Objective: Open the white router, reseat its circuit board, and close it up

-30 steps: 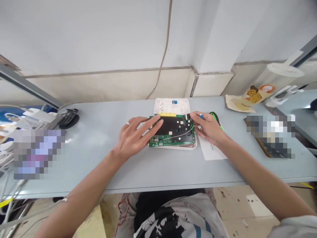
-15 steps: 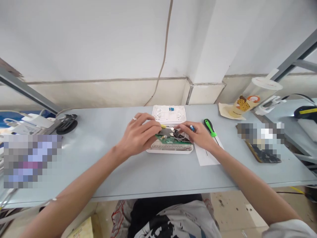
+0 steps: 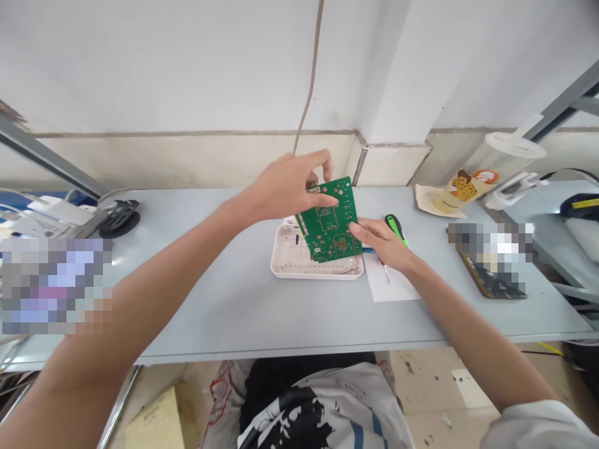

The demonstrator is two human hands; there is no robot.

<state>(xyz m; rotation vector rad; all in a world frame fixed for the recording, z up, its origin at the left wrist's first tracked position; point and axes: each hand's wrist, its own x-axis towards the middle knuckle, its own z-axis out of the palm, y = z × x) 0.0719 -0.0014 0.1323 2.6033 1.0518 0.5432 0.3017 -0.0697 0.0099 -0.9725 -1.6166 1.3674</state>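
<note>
Green rectangular circuit board point(image 3: 334, 240) is held tilted over white round-cornered plastic tray point(image 3: 279, 249) on grey-blue tabletop point(image 3: 224, 305); board-tray contact can't be told. Board's upper part is pinched by left hand point(image 3: 292, 187), thumb laid across its face. Right edge is pinched by right hand point(image 3: 384, 243), thumb on face. Right of tray: white paper sheet point(image 3: 400, 293), green-and-black screwdriver handle point(image 3: 394, 226) partly hidden by right hand.
</note>
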